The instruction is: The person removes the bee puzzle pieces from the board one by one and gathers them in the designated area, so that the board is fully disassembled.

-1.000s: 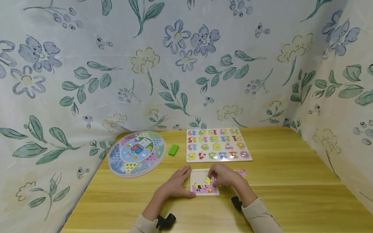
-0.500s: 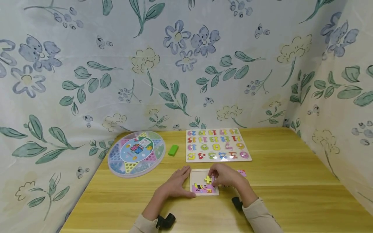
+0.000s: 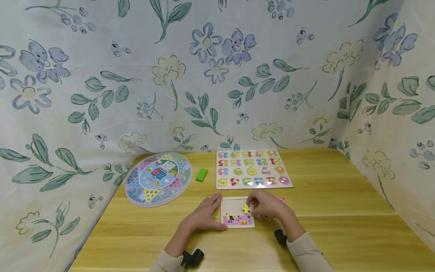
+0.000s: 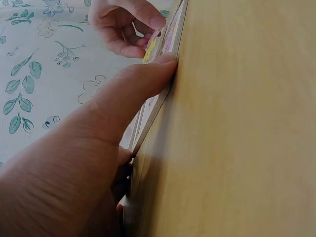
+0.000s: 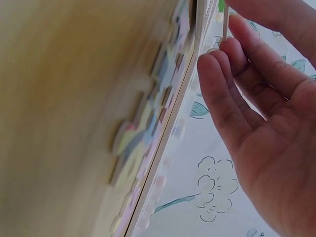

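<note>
A yellow jigsaw piece [image 3: 246, 209] is pinched between the thumb and fingertips of the right hand [image 3: 266, 206] and is held at the right-hand part of a square puzzle tray [image 3: 241, 227]. Compared with half a second earlier, both the piece and that hand are found shifted slightly toward the tray's right rim, while the left hand [image 3: 205, 215] and the tray are left practically in place. Along the near side of the tray, a bottom row with a bee [image 3: 232, 218] is seen already laid, and the piece is kept just beyond its right end.

From this small shift, it is judged that the position of the piece is being adjusted and that it is not yet seated; whether its edge is touching the tray cannot be told. In the right-wrist view, it is seen only edge-on.

Nothing is gripped by the left hand: its fingers are extended by the left rim and its thumb is rested on the near edge, so the tray appears to be steadied. More loose puzzle pieces [image 3: 283, 200] are seen on the table [image 3: 340, 211] to the right of the tray, partly hidden by the right hand. Farther back, a number board [image 3: 238, 166], a green block [image 3: 201, 175] and a Chinese checkers board [image 3: 158, 174] are left untouched.
</note>
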Demonstrator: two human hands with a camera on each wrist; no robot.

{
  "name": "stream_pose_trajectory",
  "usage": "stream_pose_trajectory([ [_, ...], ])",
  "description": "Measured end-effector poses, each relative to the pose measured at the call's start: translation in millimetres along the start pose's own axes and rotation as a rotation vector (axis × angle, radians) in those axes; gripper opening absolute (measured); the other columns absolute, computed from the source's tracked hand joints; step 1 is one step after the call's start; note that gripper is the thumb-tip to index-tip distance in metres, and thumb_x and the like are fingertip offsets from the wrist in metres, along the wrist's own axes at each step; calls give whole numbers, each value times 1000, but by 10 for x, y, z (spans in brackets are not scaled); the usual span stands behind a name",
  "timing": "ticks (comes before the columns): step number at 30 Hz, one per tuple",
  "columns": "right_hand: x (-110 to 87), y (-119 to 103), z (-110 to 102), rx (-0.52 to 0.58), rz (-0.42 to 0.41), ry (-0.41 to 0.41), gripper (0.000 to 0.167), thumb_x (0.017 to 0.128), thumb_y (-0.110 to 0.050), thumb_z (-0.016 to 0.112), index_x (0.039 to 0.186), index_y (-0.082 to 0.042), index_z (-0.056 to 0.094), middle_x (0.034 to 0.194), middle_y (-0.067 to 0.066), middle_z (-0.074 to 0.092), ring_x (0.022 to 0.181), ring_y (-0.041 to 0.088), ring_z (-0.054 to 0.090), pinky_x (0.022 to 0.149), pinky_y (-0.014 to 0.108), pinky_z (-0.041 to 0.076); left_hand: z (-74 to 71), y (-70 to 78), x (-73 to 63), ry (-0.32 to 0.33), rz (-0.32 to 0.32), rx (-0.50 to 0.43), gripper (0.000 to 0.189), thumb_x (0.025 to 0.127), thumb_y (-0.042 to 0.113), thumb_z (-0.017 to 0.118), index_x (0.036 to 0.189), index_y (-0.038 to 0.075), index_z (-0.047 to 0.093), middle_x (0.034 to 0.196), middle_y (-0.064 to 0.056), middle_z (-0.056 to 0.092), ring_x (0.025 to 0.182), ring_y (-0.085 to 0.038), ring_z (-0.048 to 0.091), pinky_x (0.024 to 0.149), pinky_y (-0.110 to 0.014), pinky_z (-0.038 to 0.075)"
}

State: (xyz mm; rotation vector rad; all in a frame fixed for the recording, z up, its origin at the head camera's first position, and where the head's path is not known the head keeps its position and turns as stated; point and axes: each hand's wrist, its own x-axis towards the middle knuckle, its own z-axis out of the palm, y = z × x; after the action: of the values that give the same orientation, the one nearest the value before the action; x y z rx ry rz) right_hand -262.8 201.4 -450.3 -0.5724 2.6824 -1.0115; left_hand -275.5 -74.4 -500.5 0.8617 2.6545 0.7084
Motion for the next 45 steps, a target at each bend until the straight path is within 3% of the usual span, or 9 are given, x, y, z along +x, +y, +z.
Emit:
stream_pose_trajectory([
  [19, -204, 133, -194, -8, 19, 35, 25, 73, 0, 78, 95, -4, 67, 86, 4, 62, 78, 17, 54, 64, 22, 48, -26, 16, -6, -7, 10, 5, 112, 73, 65, 72, 156, 10, 20, 166, -4, 12, 153, -24, 12, 124, -49, 16],
  [33, -396, 401, -318, -10, 85, 33, 25, 73, 0, 78, 95, -7, 66, 86, 3, 60, 78, 17, 53, 63, 22, 48, -28, 27, -20, -5, -4, 1, 112, 73, 65, 73, 156, 11, 20, 165, -3, 13, 153, -25, 13, 124, -49, 17],
  [38, -479, 468, -380, -24, 66, 32, 25, 73, 0, 77, 94, -6, 66, 86, 4, 61, 80, 17, 54, 64, 23, 48, -20, 27, -14, -4, -2, 4, 113, 73, 66, 72, 157, 12, 19, 166, -3, 12, 153, -25, 13, 124, -49, 17],
  [45, -561, 528, -465, 1, 127, 34, 25, 73, 0, 78, 94, -7, 66, 86, 5, 60, 80, 18, 53, 64, 25, 48, -11, 23, -5, -3, -1, 8, 113, 73, 66, 72, 157, 12, 19, 166, -3, 12, 153, -25, 12, 124, -48, 17],
])
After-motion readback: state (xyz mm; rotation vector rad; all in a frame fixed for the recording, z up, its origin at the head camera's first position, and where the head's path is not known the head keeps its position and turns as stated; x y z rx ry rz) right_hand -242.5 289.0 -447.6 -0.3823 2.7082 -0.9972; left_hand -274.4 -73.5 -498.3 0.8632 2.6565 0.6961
